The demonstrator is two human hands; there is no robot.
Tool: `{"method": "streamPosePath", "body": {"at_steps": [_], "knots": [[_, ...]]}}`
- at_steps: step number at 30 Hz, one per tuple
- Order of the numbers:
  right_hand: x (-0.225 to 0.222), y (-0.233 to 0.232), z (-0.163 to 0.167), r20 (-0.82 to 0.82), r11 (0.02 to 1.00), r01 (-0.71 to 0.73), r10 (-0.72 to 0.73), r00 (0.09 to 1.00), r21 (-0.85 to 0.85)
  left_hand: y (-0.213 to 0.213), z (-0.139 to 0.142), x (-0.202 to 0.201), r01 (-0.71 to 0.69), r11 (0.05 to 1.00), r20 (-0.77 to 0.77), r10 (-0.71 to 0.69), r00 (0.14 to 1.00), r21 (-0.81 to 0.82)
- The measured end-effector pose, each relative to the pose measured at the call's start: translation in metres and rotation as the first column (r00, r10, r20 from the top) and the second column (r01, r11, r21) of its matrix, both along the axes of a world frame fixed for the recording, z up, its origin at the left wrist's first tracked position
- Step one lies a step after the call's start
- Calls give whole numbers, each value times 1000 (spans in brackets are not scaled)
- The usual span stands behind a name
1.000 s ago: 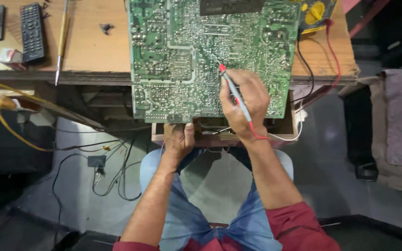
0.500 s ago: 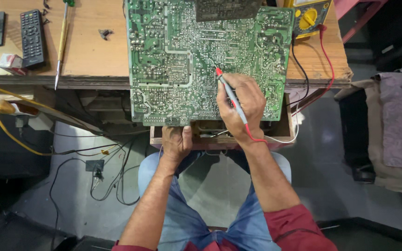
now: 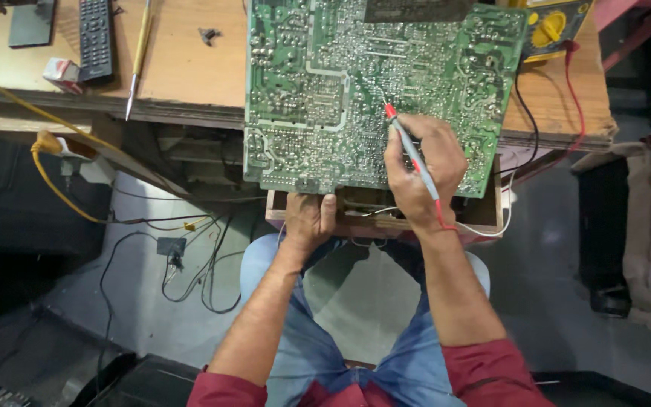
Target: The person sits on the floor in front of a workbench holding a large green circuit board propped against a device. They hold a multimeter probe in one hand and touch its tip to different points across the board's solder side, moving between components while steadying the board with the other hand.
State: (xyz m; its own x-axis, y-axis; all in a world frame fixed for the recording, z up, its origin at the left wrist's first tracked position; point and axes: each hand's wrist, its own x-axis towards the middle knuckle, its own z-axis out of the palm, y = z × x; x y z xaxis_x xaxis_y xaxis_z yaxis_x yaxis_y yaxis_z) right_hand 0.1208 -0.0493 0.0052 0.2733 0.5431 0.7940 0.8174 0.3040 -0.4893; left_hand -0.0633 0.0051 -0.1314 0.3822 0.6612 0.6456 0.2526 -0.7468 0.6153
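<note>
Circuit board (image 3: 325, 83), green and crowded with silver solder traces, lay across the near edge of a worn wooden table (image 3: 190, 68), overhanging it above a grey floor (image 3: 145, 301) strewn with dark cables. A black remote (image 3: 96, 38) and a yellow multimeter (image 3: 555, 26) sat at the far left and far right. The right hand (image 3: 420, 169) had its grip clenched around a red probe (image 3: 408, 143), tip on the board. The left hand (image 3: 309, 220) grasped the board's near edge.
</note>
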Motion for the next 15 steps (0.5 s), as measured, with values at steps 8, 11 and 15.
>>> {"method": "streamPosePath", "body": {"at_steps": [8, 11, 15], "knots": [[0, 0, 0, 21, 1000, -13, 13, 1000, -12, -2, 12, -1, 26, 999, -31, -27, 999, -44], [-1, 1, 2, 29, 1000, -11, 11, 1000, -15, -3, 14, -1, 37, 997, -27, -39, 999, -69], [-1, 1, 4, 40, 1000, -1, 2, 999, -13, -2, 14, 0, 22, 999, -37, -23, 999, -40]]}}
